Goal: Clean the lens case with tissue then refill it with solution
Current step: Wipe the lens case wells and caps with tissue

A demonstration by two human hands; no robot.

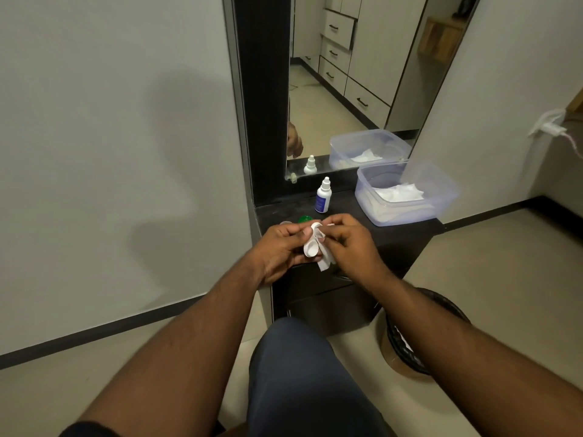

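A white lens case point(310, 248) is held by my left hand point(281, 247) above the front of a small dark table point(407, 230); one round well faces up. My right hand point(350, 239) pinches a piece of white tissue point(325, 259) against the case's far well, and the tissue's tail hangs below. A small white solution bottle point(323, 196) with a blue label stands upright near the back of the table. A green cap point(305, 219) and a pale cap point(285, 223) lie on the table just behind my hands.
A clear plastic box point(407, 212) holding white tissues sits at the table's right. A mirror point(353, 74) stands behind the table. A dark woven bin point(407, 335) is on the floor at the right. My knee point(303, 357) is below the table's front.
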